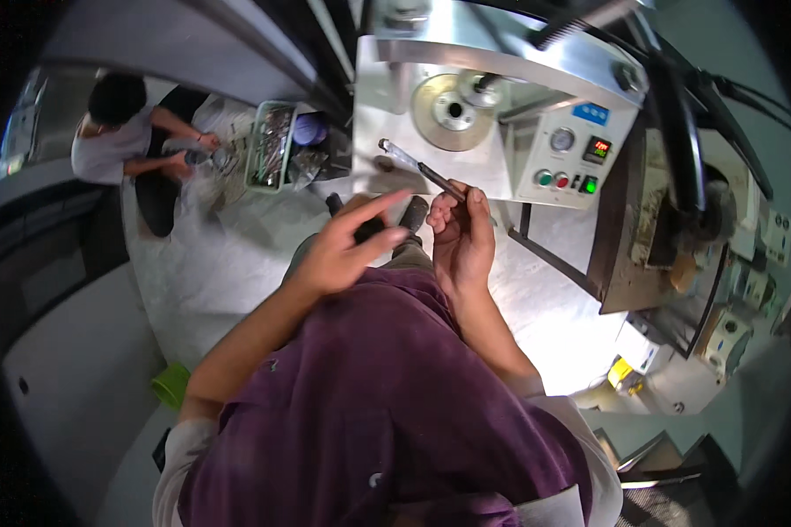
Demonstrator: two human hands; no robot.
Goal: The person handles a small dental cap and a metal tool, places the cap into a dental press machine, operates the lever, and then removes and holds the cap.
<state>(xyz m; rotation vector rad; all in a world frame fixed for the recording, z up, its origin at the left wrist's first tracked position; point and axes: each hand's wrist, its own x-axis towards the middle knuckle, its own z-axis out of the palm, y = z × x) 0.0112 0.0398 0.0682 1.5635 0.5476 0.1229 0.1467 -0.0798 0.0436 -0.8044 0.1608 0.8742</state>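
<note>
Right hand fingers grip dark rod, left hand fingers spread, released; best steady rod clear of disc.

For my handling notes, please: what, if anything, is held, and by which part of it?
The right hand holds a pen-like tool by its dark near end; the left hand appears to hold nothing.

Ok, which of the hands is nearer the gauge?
Right. The right hand, holding the rod, is below and left of the gauge in the picture; the left hand is farther left, also below it.
</note>
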